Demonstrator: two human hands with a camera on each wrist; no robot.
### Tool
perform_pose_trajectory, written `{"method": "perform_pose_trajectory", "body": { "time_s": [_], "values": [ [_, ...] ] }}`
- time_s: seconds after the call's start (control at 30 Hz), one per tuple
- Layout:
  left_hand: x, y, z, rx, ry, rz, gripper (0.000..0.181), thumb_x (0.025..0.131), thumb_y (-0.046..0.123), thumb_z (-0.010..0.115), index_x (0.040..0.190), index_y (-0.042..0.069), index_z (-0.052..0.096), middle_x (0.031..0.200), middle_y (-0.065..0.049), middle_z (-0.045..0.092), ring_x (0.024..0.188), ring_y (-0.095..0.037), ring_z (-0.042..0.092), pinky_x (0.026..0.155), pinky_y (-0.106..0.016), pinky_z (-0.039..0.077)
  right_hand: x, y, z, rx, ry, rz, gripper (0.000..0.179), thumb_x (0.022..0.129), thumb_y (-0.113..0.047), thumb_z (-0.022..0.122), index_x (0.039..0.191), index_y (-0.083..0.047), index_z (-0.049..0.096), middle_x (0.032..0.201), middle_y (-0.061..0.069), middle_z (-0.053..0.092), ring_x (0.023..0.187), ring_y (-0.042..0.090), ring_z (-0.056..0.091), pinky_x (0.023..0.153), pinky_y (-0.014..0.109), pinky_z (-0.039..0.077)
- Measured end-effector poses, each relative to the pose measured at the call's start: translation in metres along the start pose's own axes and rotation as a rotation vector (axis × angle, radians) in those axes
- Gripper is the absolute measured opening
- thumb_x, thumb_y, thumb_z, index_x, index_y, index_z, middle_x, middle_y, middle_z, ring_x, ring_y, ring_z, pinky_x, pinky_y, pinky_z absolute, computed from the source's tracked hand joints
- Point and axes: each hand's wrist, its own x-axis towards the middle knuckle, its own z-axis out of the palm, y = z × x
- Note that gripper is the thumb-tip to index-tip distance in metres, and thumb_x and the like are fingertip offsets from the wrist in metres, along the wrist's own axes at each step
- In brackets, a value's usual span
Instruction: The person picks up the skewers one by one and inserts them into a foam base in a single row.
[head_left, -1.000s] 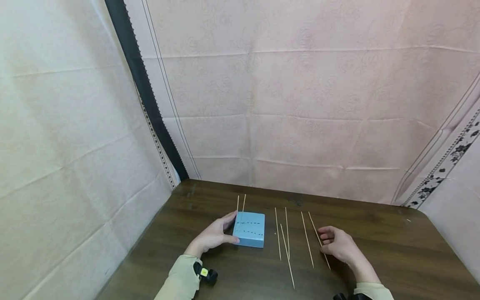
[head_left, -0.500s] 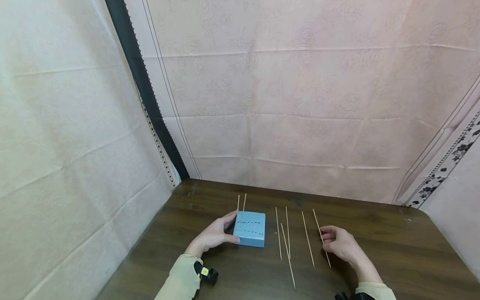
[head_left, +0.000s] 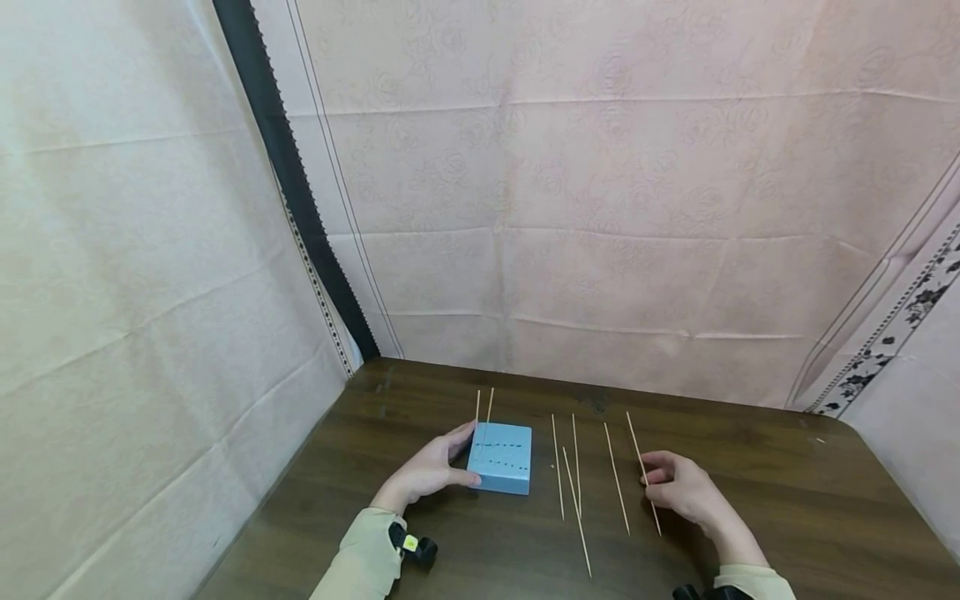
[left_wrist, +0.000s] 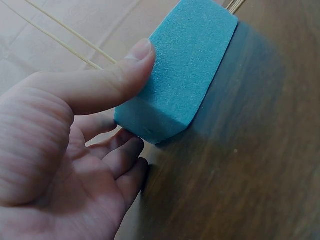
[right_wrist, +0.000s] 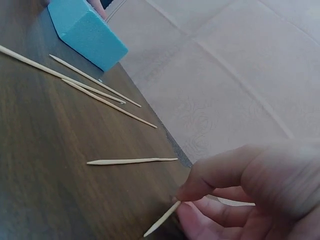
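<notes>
My left hand (head_left: 429, 470) grips the left end of a light-blue foam block (head_left: 501, 482), thumb on the near side in the left wrist view, other fingers around the far side. Rows of small dark holes run across the block's top. Two thin bamboo skewers (head_left: 490, 407) stand upright in its left part. Farther right, my right hand (head_left: 682, 492) pinches another bamboo skewer (head_left: 635, 446) between thumb and fingertips. That skewer's pointed end (right_wrist: 159, 222) sticks out below the fingers in the right wrist view. Its far end looks slightly raised, though contact with the table cannot be told.
Several loose skewers (head_left: 617, 478) lie on the dark wooden table (head_left: 817, 500) between the block and my right hand; two cross each other (head_left: 576, 510). Pale cloth (head_left: 600, 250) hangs behind the table and along both sides.
The skewer at my right hand has turned slightly and its far end has shifted away and right, now pinched. My left hand and the block stay put.
</notes>
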Motion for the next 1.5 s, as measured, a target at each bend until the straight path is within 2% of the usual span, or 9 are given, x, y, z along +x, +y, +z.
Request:
{"method": "perform_pose_trajectory", "body": {
  "time_s": [0.17, 0.43, 0.6, 0.87, 1.0, 1.23, 1.5],
  "values": [
    [0.000, 0.000, 0.001, -0.004, -0.006, 0.006, 0.103, 0.089, 0.022, 0.090, 0.169, 0.005, 0.027, 0.176, -0.011, 0.025, 0.160, -0.033, 0.027, 0.128, -0.053, 0.025, 0.000, 0.000, 0.001, 0.102, -0.035, 0.030, 0.057, 0.092, 0.007, 0.070, 0.146, 0.012, 0.051, 0.107, 0.017, 0.069, 0.089, 0.027, 0.070, 0.075, 0.039, 0.063],
    [0.001, -0.002, 0.000, -0.008, -0.007, 0.017, 0.103, 0.089, 0.019, 0.090, 0.169, 0.005, 0.027, 0.176, -0.013, 0.024, 0.160, -0.035, 0.026, 0.127, -0.054, 0.024, 0.000, -0.003, 0.000, 0.142, -0.065, 0.044, 0.058, 0.096, 0.005, 0.068, 0.150, 0.011, 0.047, 0.112, 0.019, 0.069, 0.092, 0.027, 0.070, 0.078, 0.044, 0.063],
    [0.000, -0.002, 0.000, -0.011, -0.008, 0.025, 0.102, 0.090, 0.018, 0.089, 0.169, 0.004, 0.027, 0.176, -0.015, 0.024, 0.160, -0.037, 0.026, 0.127, -0.056, 0.025, 0.000, -0.001, -0.002, 0.174, -0.099, 0.009, 0.058, 0.098, 0.005, 0.066, 0.150, 0.015, 0.043, 0.113, 0.020, 0.073, 0.098, 0.030, 0.073, 0.082, 0.045, 0.064],
    [0.001, -0.002, 0.000, 0.007, -0.007, 0.007, 0.104, 0.089, 0.022, 0.090, 0.170, 0.007, 0.027, 0.176, -0.011, 0.024, 0.160, -0.033, 0.026, 0.128, -0.053, 0.024, 0.000, 0.001, -0.004, 0.205, -0.150, -0.088, 0.052, 0.101, 0.002, 0.065, 0.144, 0.022, 0.044, 0.114, 0.026, 0.074, 0.106, 0.035, 0.073, 0.083, 0.038, 0.064],
    [0.001, -0.002, 0.000, 0.021, -0.008, -0.003, 0.104, 0.089, 0.023, 0.090, 0.170, 0.008, 0.027, 0.176, -0.009, 0.025, 0.160, -0.031, 0.026, 0.128, -0.052, 0.025, 0.000, 0.000, -0.002, 0.222, -0.144, -0.095, 0.051, 0.102, -0.001, 0.068, 0.145, 0.018, 0.047, 0.116, 0.025, 0.073, 0.110, 0.036, 0.072, 0.085, 0.038, 0.064],
    [0.001, -0.002, 0.000, 0.007, -0.004, -0.001, 0.104, 0.089, 0.022, 0.090, 0.170, 0.007, 0.028, 0.176, -0.009, 0.025, 0.160, -0.032, 0.027, 0.128, -0.052, 0.025, 0.001, -0.003, 0.003, 0.288, -0.090, -0.080, 0.043, 0.105, -0.002, 0.065, 0.143, 0.013, 0.051, 0.121, 0.025, 0.070, 0.111, 0.036, 0.071, 0.085, 0.045, 0.065],
    [0.002, -0.002, 0.000, 0.000, -0.003, 0.000, 0.104, 0.089, 0.022, 0.090, 0.170, 0.006, 0.027, 0.176, -0.010, 0.025, 0.160, -0.031, 0.027, 0.128, -0.052, 0.025, 0.002, -0.010, 0.011, 0.340, -0.064, -0.094, 0.045, 0.104, -0.007, 0.070, 0.143, 0.010, 0.054, 0.126, 0.027, 0.069, 0.109, 0.034, 0.073, 0.086, 0.045, 0.065]
  ]
}}
